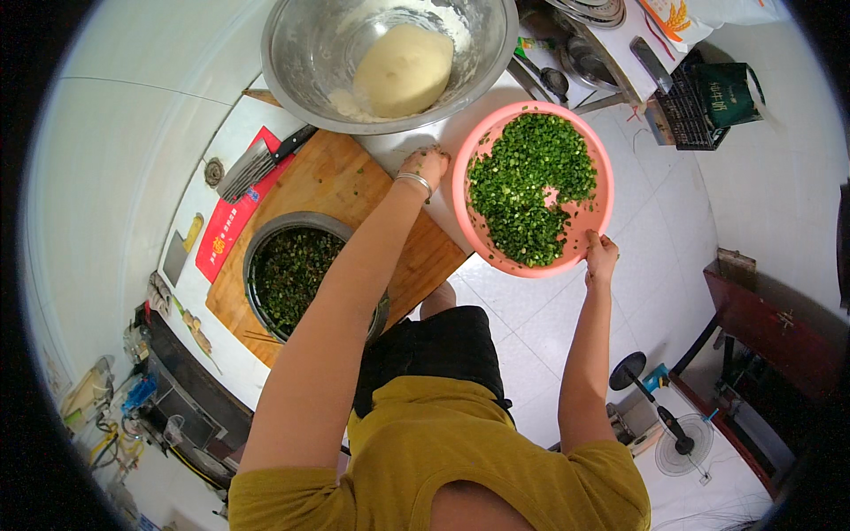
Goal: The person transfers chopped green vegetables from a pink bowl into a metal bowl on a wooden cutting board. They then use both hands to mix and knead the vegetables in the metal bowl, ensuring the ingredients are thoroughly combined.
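My right hand (602, 254) grips the lower right rim of a pink plastic basin (462, 186), thumb over the edge. Chopped green chives or scallions (531, 181) fill much of the basin, with a bare patch toward its right side. My left hand (425, 166) is closed beside the basin's left rim, apart from it, with dark bits stuck to the skin; whatever it may hold is hidden. Under my left forearm stands a metal pot (257, 243) of dark chopped green filling (297, 270), partly covered by the arm, on a wooden cutting board (416, 265).
A large steel bowl with a lump of dough (405, 71) stands at the far side. Left of the board lie a cleaver (252, 168) on a red packet (226, 234) and another knife (181, 243). A fan (682, 442) stands at the lower right; a black crate (695, 115) hangs far right.
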### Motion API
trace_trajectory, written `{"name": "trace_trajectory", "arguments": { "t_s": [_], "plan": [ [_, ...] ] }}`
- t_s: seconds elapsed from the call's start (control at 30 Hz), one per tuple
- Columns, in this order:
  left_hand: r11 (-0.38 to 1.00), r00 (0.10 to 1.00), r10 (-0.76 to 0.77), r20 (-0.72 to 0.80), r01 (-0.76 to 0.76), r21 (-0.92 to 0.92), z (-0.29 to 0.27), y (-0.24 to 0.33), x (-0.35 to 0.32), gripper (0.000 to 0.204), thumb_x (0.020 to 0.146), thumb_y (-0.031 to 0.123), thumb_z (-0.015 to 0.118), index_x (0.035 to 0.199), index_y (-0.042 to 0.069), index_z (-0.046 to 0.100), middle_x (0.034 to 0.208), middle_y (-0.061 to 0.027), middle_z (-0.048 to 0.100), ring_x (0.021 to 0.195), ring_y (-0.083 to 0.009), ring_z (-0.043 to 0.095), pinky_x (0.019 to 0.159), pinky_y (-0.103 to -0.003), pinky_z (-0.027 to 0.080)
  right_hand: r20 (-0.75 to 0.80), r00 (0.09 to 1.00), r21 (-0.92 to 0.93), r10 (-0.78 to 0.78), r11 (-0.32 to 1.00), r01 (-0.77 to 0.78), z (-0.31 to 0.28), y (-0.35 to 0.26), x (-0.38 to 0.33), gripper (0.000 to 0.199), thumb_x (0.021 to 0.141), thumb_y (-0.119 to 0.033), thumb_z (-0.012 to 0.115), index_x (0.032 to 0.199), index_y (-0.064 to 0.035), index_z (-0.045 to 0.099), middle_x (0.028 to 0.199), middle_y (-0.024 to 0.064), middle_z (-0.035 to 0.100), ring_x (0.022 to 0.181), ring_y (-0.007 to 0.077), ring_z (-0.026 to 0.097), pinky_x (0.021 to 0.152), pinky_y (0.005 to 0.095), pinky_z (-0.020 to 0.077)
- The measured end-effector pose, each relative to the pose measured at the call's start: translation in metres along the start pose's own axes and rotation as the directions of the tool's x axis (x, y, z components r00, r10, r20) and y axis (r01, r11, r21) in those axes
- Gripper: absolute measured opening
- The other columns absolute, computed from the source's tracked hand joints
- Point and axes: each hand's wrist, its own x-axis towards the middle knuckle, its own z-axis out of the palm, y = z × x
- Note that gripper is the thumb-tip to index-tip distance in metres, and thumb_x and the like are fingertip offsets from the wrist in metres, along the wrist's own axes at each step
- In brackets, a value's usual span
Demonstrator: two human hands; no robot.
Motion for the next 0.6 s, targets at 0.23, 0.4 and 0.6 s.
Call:
{"name": "trace_trajectory", "arguments": {
  "t_s": [0.23, 0.4, 0.6],
  "plan": [
    [0.965, 0.994, 0.106, 0.015, -0.099, -0.244, -0.076, 0.011, -0.053, 0.014, 0.071, 0.008, 0.055, 0.084, 0.008, 0.06, 0.088, -0.0126, 0.06, 0.082, -0.0299, 0.058, 0.073, -0.036, 0.046, -0.005, 1.0, 0.007, -0.01, 1.0, 0.01, 0.001, -0.006, -0.005, 0.017, 0.077, -0.012, 0.058, 0.072, 0.0042, 0.058, 0.059, 0.0021, 0.052, 0.048, 0.008, 0.043, 0.044, 0.0235, 0.0364],
    [0.947, 0.923, -0.051, -0.381, -0.077, -0.312, -0.166, 0.015, -0.204, 0.013, 0.073, 0.01, 0.058, 0.085, 0.005, 0.059, 0.082, -0.0127, 0.058, 0.081, -0.0288, 0.056, 0.066, -0.035, 0.046, -0.024, 0.999, -0.025, -0.022, 0.999, 0.022, 0.001, -0.003, -0.002, 0.018, 0.076, -0.014, 0.059, 0.069, 0.0031, 0.057, 0.057, 0.0012, 0.05, 0.047, 0.0078, 0.041, 0.042, 0.0236, 0.0357],
    [0.993, 0.914, -0.121, -0.387, 0.117, -0.035, -0.134, -0.042, -0.288, 0.015, 0.076, 0.005, 0.055, 0.091, 0.005, 0.058, 0.087, -0.0119, 0.057, 0.079, -0.0297, 0.056, 0.066, -0.036, 0.047, 0.005, 1.0, 0.026, 0.02, 0.999, -0.02, -0.004, -0.001, 0.001, 0.016, 0.076, -0.012, 0.056, 0.075, 0.0039, 0.055, 0.06, 0.0027, 0.051, 0.047, 0.0094, 0.044, 0.042, 0.0233, 0.0373]
  ]
}}
